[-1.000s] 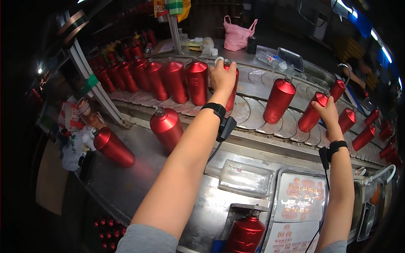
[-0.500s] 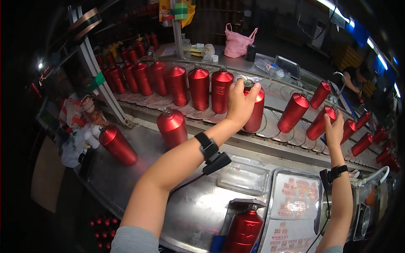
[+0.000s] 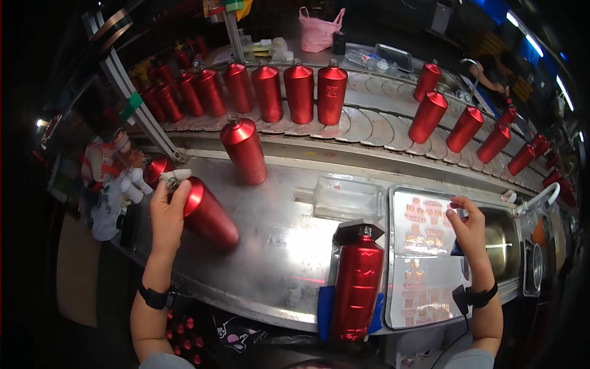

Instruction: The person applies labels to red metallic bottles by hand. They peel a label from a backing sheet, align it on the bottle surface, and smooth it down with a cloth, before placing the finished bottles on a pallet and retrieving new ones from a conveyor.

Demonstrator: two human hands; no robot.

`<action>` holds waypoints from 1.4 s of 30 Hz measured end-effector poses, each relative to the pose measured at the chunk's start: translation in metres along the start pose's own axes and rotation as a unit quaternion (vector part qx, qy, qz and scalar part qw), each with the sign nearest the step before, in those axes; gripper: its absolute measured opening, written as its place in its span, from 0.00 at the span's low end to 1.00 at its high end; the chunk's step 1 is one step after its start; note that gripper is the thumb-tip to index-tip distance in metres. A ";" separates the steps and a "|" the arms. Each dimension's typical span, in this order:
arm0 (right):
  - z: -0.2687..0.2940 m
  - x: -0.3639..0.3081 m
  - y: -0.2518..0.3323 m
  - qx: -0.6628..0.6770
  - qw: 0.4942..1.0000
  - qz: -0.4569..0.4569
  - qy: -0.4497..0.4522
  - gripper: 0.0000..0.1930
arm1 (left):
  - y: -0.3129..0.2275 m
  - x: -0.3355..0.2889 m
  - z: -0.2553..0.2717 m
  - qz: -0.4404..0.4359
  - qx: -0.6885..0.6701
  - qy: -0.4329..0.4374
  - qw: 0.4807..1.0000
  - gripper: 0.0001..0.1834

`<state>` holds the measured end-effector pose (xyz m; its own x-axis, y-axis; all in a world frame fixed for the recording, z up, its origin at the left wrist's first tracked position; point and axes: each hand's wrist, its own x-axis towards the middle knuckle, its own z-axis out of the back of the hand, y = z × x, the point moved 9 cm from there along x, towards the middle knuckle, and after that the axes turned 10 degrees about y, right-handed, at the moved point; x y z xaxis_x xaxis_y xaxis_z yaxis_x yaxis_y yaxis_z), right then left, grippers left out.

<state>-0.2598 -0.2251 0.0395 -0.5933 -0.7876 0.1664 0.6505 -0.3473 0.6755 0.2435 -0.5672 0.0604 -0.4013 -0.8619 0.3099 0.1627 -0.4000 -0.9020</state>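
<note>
My left hand (image 3: 167,212) grips a glossy red bottle (image 3: 212,218) by its neck, tilted over the left of the metal bench. Just behind it, another red bottle (image 3: 158,167) is partly hidden. My right hand (image 3: 470,230) is over the right edge of a tray of printed transfer sheets (image 3: 424,261). Its thumb and forefinger are apart. A dark blue scrap, apparently cloth, shows under its palm, mostly hidden. A further red bottle (image 3: 244,150) stands on the bench near the conveyor. At the front, a red bottle (image 3: 356,289) lies propped in a dark holder with blue cloth.
Rows of red bottles (image 3: 268,92) stand on the curved plate conveyor (image 3: 375,126) behind the bench. A clear glass bottle (image 3: 347,198) lies beside the tray. A metal sink (image 3: 503,243) is at right, a metal post (image 3: 138,101) at left. Another person (image 3: 491,77) works far right.
My left hand has brought a red bottle from the conveyor to the left of the bench. My right hand has left the conveyor bottles and come down beside the sheet tray. The view has shifted.
</note>
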 end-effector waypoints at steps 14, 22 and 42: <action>-0.045 -0.075 0.031 0.102 0.986 -0.057 0.115 0.13 | 0.010 -0.030 0.051 -0.051 0.269 -0.150 0.950 0.26; -0.014 -0.097 -0.033 0.072 0.985 -0.136 0.083 0.13 | -0.072 -0.104 -0.137 -0.011 -0.063 0.193 0.979 0.30; -0.010 -0.054 -0.114 -0.101 0.957 -0.144 0.231 0.15 | -0.044 -0.168 -0.290 0.240 -0.338 0.353 0.839 0.61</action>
<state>-0.2974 -0.1478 -0.0534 -0.5193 -0.7696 -0.3715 0.5982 -0.6378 0.4852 0.0426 -0.3145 -0.0391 -0.9080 -0.3792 -0.1783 0.0058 0.4140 -0.9102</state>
